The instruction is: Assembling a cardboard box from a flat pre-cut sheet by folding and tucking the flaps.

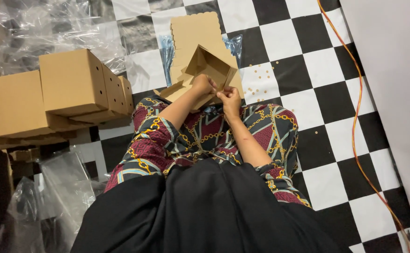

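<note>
Black cloth (205, 211) fills the bottom of the view, nearest the camera, and above it lie the patterned trouser legs (200, 136) of the seated person. Both forearms reach toward 12 o'clock to a half-folded box (209, 65) held just beyond the knees, over the checkered floor (317, 89). The left hand (204, 84) is curled tight on the box's near edge at 11 o'clock of the lap; the right hand (228, 98) sits just beside it, fingers pressed together, pinching a flap at the same edge. The two hands nearly touch.

Beyond the box, at 12 o'clock, a flat sheet (196, 30) with a scalloped edge lies on a clear bag (235, 44). At 9 o'clock stand finished boxes (71, 84): at least four can be counted, the leftmost cut off by the frame. Crumpled plastic (32, 28) spreads at 10 o'clock, and more plastic wrap (55, 197) at 7 o'clock.

Open floor runs from 1 to 4 o'clock, dotted with small cardboard punch-outs (266, 77), too many and too small to count. One orange cord (357, 117) trails along the right edge beside a pale wall (397, 70). The box's far side and the fingertips are hidden.
</note>
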